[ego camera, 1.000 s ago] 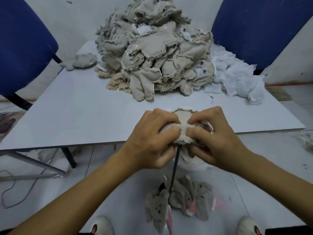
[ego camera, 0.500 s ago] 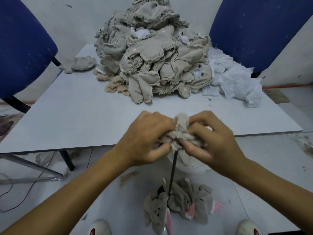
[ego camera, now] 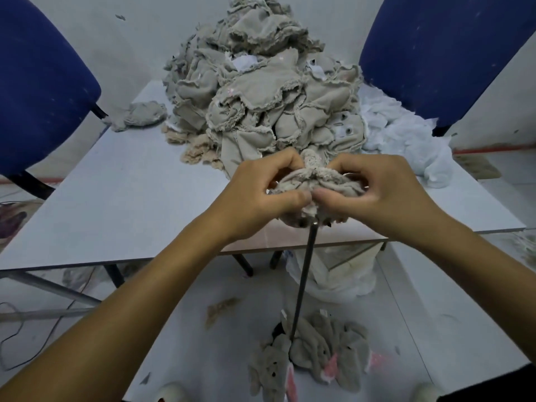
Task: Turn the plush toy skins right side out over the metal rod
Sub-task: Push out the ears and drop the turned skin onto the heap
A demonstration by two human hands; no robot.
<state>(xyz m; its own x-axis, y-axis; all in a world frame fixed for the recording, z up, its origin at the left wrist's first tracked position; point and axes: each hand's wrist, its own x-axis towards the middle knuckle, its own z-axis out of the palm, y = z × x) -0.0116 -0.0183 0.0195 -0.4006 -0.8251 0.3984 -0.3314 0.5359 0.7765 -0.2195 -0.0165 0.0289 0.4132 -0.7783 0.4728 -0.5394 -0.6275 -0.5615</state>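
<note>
Towering skin pile (ego camera: 261, 91) behind hands (ego camera: 316, 195)

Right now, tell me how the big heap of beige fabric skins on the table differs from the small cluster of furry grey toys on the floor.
The heap of beige fabric skins shows smooth backing and frayed seams, inside out; the furry grey toys show plush fur, with pink patches. The heap is tall and sits on the white table; the grey toys lie low on the floor round the foot of the metal rod. Both lie limp.

Left hand (ego camera: 261, 195), right hand (ego camera: 374, 195): curled, pinching.
</note>
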